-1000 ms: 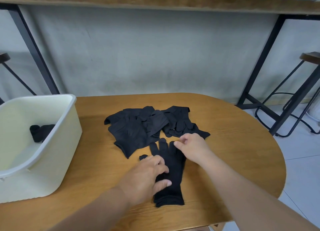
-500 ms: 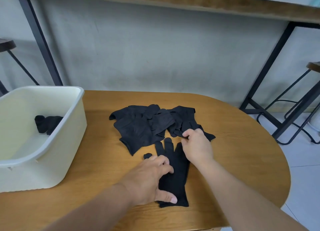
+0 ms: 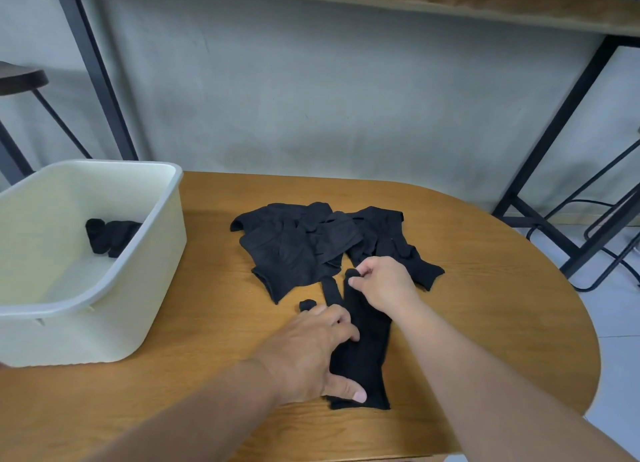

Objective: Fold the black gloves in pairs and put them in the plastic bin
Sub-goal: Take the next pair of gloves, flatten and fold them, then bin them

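A black glove pair (image 3: 363, 354) lies flat on the wooden table (image 3: 485, 306), cuff toward me, fingers pointing away. My left hand (image 3: 311, 354) presses down on its palm and cuff, thumb near the cuff edge. My right hand (image 3: 384, 285) pinches the glove's fingertips at the far end. Behind them sits a loose pile of black gloves (image 3: 311, 247). The cream plastic bin (image 3: 104, 288) stands at the left, with one folded black glove bundle (image 3: 110, 236) inside near its right wall.
The table's rounded edge runs along the right. Beyond it are black metal stool and bench legs (image 3: 568, 198) on a tiled floor. A grey wall backs the table, with another stool (image 3: 20, 81) at far left.
My right hand has closed on the glove's fingertips and drawn them slightly up. My left hand stays pressed on the glove. The view has tilted down a little.
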{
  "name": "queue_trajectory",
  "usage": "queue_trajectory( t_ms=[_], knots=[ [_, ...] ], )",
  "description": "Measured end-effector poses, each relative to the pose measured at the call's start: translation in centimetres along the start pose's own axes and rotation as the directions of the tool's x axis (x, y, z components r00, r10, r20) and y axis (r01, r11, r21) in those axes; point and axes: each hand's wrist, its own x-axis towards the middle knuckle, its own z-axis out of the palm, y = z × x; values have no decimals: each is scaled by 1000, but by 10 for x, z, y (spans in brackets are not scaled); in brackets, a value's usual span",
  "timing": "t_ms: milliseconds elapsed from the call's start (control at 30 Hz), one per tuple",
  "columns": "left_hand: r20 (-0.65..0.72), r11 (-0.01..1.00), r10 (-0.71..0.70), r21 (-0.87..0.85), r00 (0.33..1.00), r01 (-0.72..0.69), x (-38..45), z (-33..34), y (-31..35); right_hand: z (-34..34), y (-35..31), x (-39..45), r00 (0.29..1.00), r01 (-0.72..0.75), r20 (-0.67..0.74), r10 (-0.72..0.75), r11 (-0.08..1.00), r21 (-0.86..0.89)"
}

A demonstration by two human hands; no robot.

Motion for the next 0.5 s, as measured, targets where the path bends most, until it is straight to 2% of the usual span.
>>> queue_trajectory(
  t_ms=[100,200,267,400,500],
  knots=[
    [2,1000,-3,-5,1000,3,0,-1,0,-3,-6,2,999,5,45,0,992,-124],
    [3,1000,-1,3,1000,1,0,-1,0,-5,-13,8,987,19,156,24,963,-270],
    [2,1000,1,3,1000,-1,-1,-1,0,-6,-17,11,978,40,206,23,954,-296],
    [6,1000,-1,-6,1000,1,0,0,0,-14,-21,9,978,96,200,-56,976,-197],
    [5,1000,0,-6,1000,0,0,0,0,-15,-17,11,976,47,211,-55,998,42]
  ],
)
